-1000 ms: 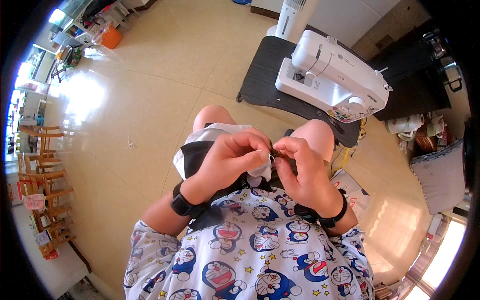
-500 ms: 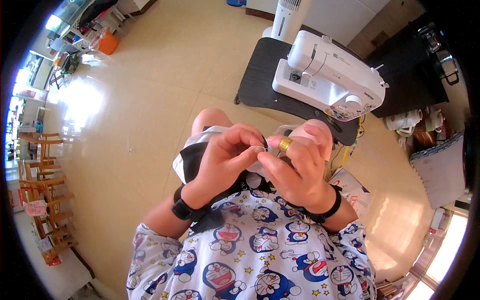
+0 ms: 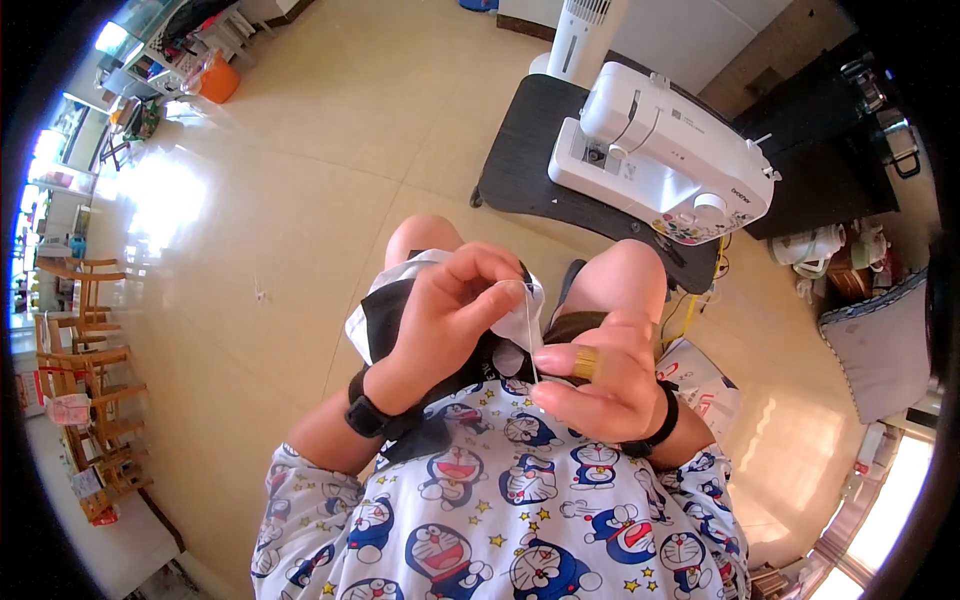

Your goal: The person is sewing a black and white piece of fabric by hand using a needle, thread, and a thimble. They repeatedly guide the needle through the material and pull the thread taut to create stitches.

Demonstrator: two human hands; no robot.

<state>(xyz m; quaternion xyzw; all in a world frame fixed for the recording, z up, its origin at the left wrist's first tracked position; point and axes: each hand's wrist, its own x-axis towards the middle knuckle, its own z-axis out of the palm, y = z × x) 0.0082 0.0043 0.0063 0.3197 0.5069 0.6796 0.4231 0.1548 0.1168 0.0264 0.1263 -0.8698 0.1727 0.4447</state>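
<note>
My left hand (image 3: 445,315) is closed in a pinch above my lap. Between its thumb and forefinger is the edge of a black-and-white cloth (image 3: 382,312), with a small dark piece showing at the fingertips. A white thread (image 3: 532,335) runs down taut from that pinch to my right hand (image 3: 610,390). There the thumb and forefinger close around the thread's lower end; whether a needle is also between them I cannot tell. A gold-coloured ring-shaped thimble (image 3: 586,362) sits on a right finger. The cloth drapes over my lap, partly hidden by the left hand.
Ahead to the right, a white sewing machine (image 3: 665,150) stands on a low black table (image 3: 520,145), with a white tower-shaped appliance (image 3: 577,45) behind it. Wooden chairs (image 3: 85,370) line the left side. A grey cushioned seat (image 3: 880,350) is at the right.
My right hand has moved down and toward me, away from the left fingertips, drawing the white thread out between them. The left hand has stayed nearly in place.
</note>
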